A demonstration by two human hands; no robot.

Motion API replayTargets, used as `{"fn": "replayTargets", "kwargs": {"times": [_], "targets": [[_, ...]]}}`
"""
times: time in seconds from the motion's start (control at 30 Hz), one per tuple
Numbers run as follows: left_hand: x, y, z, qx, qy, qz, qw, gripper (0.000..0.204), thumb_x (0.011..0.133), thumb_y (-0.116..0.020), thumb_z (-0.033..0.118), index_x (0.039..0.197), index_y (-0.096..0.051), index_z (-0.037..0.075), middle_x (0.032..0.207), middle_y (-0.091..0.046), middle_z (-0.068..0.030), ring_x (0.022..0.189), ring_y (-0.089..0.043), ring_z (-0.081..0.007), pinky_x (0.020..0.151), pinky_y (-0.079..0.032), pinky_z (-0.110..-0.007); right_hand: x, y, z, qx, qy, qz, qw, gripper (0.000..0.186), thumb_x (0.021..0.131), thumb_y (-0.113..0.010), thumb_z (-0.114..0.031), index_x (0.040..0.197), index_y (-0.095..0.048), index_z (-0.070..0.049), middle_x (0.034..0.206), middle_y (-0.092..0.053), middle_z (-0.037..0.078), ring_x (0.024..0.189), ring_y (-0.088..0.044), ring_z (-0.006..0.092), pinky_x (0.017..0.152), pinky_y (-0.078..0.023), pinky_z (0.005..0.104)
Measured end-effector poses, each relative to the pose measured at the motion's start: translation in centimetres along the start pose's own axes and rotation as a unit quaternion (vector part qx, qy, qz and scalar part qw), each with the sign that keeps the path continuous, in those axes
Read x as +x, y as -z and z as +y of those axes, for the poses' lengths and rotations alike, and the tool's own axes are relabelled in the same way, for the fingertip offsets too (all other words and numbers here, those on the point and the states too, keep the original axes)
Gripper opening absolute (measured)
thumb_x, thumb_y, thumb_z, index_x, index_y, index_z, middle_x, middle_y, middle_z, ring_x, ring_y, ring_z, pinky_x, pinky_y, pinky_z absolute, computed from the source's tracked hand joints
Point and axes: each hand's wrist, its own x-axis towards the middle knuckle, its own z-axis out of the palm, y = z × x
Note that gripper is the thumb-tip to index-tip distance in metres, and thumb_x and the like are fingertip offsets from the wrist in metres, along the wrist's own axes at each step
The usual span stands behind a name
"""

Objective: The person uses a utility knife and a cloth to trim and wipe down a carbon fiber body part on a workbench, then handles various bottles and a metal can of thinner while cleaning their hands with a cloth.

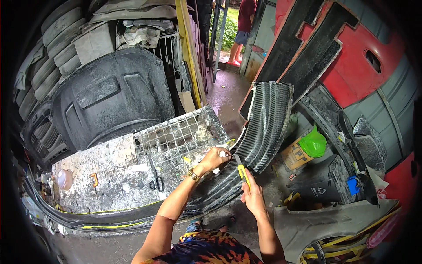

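At the left grip (214,159), hold unclear: black woven panel (269,119), curving ahead-right; right grip (252,197), closed around yellow cutter (242,173).

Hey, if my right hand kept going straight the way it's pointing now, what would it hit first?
Your right hand, led by the yellow knife it holds, would probably meet the curved black woven-look panel first, near its pale edge strip. Depth is unclear; the blade may already touch it.
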Motion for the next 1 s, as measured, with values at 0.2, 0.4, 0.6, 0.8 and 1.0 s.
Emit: {"fn": "replayTargets", "kwargs": {"times": [0.2, 0.4, 0.6, 0.8, 1.0], "targets": [[0.6, -0.1, 0.1, -0.246, 0.153, -0.016, 0.957, 0.021, 0.078, -0.07, 0.024, 0.08, -0.067, 0.004, 0.07, -0.064, -0.0024, 0.058, -0.054, -0.0087, 0.054, -0.041, -0.024, 0.4, -0.2, -1.0, -0.077, -0.029, 0.01, 0.997, 0.05, 0.091, -0.048, -0.006, 0.138, -0.034, -0.015, 0.079, -0.061, 0.021, 0.054, -0.06, 0.0275, 0.052, -0.048, 0.0393], [2.0, -0.1, -1.5, -0.308, 0.115, -0.048, 0.943, 0.019, 0.08, -0.071, 0.02, 0.083, -0.063, 0.003, 0.072, -0.063, -0.0045, 0.053, -0.055, -0.01, 0.045, -0.042, -0.023, 0.8, -1.1, -0.6, -0.162, 0.026, 0.049, 0.985, 0.051, 0.089, -0.05, -0.006, 0.137, -0.035, -0.012, 0.091, -0.06, 0.028, 0.082, -0.058, 0.0455, 0.067, -0.047, 0.0491], [2.0, -0.7, -2.2, -0.341, 0.082, -0.05, 0.935, 0.015, 0.079, -0.072, 0.013, 0.086, -0.059, 0.009, 0.07, -0.06, 0.0008, 0.055, -0.053, -0.0066, 0.045, -0.041, -0.021, 1.4, -1.6, -0.5, -0.141, 0.035, 0.064, 0.987, 0.05, 0.088, -0.05, -0.005, 0.136, -0.035, -0.007, 0.094, -0.06, 0.027, 0.082, -0.059, 0.0443, 0.068, -0.047, 0.0483], [1.1, -0.3, -1.1, -0.289, 0.048, -0.033, 0.956, 0.014, 0.08, -0.071, 0.015, 0.087, -0.061, 0.009, 0.071, -0.059, 0.0028, 0.059, -0.052, -0.0051, 0.047, -0.041, -0.02, 2.4, -2.0, -1.4, -0.177, -0.004, 0.03, 0.984, 0.047, 0.09, -0.049, -0.009, 0.135, -0.036, -0.003, 0.104, -0.058, 0.027, 0.09, -0.059, 0.0425, 0.074, -0.047, 0.0474], [1.4, 1.1, -0.7, -0.167, 0.038, -0.084, 0.982, 0.016, 0.08, -0.07, 0.018, 0.085, -0.063, 0.005, 0.065, -0.057, 0.0017, 0.052, -0.05, -0.0063, 0.045, -0.039, -0.023, 3.7, -2.4, -0.9, -0.173, 0.016, 0.026, 0.984, 0.045, 0.09, -0.048, -0.01, 0.133, -0.037, -0.002, 0.106, -0.058, 0.026, 0.093, -0.058, 0.042, 0.077, -0.047, 0.0477]]}}
